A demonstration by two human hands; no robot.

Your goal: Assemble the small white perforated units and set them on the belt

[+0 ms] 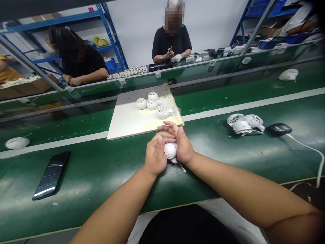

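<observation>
Cupping white housing (170, 150), rounded, wire (183, 168) protruding

The white housing (170, 150) was a small, rounded, ball-like piece with a smooth, slightly glossy shell, cupped between the left hand (156, 154) and the right hand (184, 145), whose palms and fingers covered its sides and far part. Its near face stayed exposed, marked by a few tiny dark dots and a shallow outline low on the curve. At the lower right a narrow white neck stuck out, and from it a short, thin, pale lead trailed toward the near right, ending in a small tip, its free end unattached.
</observation>
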